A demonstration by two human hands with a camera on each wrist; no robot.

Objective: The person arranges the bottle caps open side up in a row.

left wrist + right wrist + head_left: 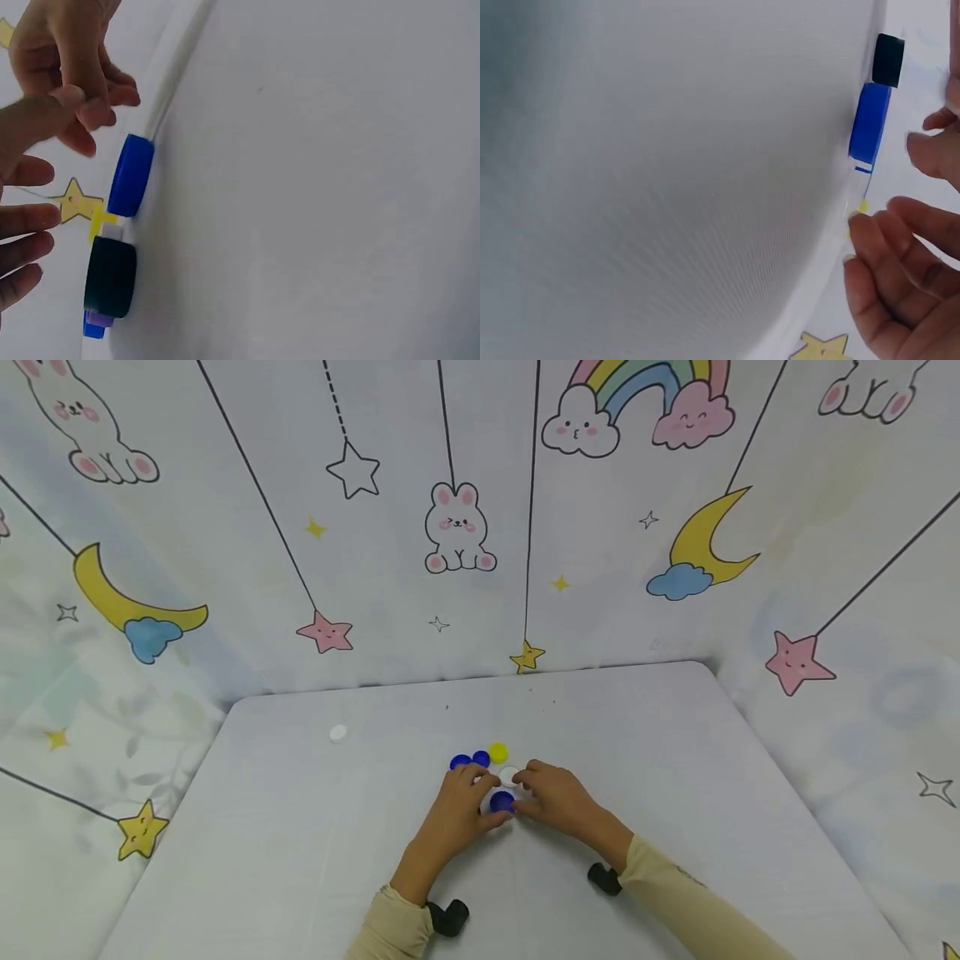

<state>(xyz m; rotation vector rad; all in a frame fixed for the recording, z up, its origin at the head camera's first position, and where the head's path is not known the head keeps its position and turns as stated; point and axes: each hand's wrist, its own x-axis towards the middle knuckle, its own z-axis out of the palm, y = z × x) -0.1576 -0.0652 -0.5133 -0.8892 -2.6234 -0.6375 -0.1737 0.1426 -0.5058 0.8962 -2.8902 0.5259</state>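
Note:
In the head view, a blue round cap [502, 802] sits on the table between my two hands. Behind it lies a white round cap [509, 776], close to the right fingertips. My left hand [452, 802] is spread around the left side of the group, holding nothing. My right hand [561, 799] faces it, fingers loosely bent and empty. A yellow cap [498, 752] and two blue caps, one of them [482, 758] beside the other [461, 762], sit farther back. The left wrist view also shows a dark green cap [111, 277] with a purple piece [100, 319] behind it.
Another white disc [338, 733] lies alone toward the back left of the white table [637, 718]. Black camera mounts, one at the left wrist [448, 918] and one at the right [603, 878], hang below the sleeves. A patterned cloth wall [390, 577] rises behind the table.

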